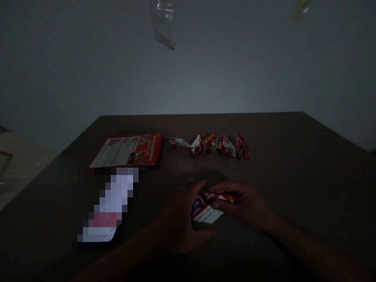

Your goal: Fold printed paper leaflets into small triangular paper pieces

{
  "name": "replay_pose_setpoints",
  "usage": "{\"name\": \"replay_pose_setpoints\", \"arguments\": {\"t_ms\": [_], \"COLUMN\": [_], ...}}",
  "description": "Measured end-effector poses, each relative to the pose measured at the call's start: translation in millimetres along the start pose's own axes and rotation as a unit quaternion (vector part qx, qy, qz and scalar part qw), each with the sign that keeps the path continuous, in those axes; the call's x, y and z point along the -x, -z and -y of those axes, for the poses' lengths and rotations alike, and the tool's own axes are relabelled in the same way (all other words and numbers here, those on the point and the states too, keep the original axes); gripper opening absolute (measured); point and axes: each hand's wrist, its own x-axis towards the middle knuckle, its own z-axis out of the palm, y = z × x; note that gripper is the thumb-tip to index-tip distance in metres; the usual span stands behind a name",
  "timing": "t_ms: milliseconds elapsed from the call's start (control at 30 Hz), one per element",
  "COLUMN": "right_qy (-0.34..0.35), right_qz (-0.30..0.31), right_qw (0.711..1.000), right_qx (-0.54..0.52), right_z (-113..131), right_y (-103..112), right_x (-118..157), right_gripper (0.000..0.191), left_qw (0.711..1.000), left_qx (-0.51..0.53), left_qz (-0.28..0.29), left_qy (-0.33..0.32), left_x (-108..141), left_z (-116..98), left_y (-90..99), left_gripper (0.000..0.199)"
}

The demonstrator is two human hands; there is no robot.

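Observation:
A folded piece of printed paper (pixel 210 215), red and white with pictures, is between my hands near the front middle of the table. My right hand (pixel 246 201) pinches its right end between thumb and fingers. My left hand (pixel 185 219) curves round its left side, fingers and thumb wrapped about the edge. Beyond my hands, several similar folded red and white papers stand in a row, among them one at the left (pixel 178 144) and one at the right (pixel 243 147).
A stack of red and white printed sheets (pixel 147 150) lies at the back left of the dark table (pixel 279 133). Nearer, a phone-like object (pixel 113 199) with a pixelated bright face lies at the left. A clear plastic bag (pixel 163 23) hangs on the wall.

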Motion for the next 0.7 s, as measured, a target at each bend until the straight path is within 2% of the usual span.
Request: {"name": "replay_pose_setpoints", "arguments": {"t_ms": [133, 300, 433, 700], "right_qy": [-0.023, -0.076, -0.03, 0.023], "right_qz": [-0.001, 0.015, 0.068, 0.113], "right_qw": [1.0, 0.995, 0.992, 0.991], "right_qx": [-0.015, -0.055, -0.101, -0.071], "right_z": [1.2, 1.7, 3.0, -1.7], "right_y": [-3.2, -2.5, 0.7, 1.4], "right_x": [0.5, 2.0, 4.0, 5.1], "right_gripper": [0.025, 0.031, 0.04, 0.05], "left_qw": [0.999, 0.997, 0.997, 0.994], "left_qx": [-0.035, -0.074, -0.074, -0.089], "left_qz": [-0.009, -0.014, -0.025, -0.048], "left_qy": [-0.02, -0.012, -0.015, -0.041], "left_x": [-0.3, -1.2, -2.1, -1.3], "left_z": [0.4, 0.9, 2.9, 5.6], "left_y": [-2.6, -2.0, -1.6, -3.8], "left_gripper": [0.085, 0.085, 0.08, 0.077]}}
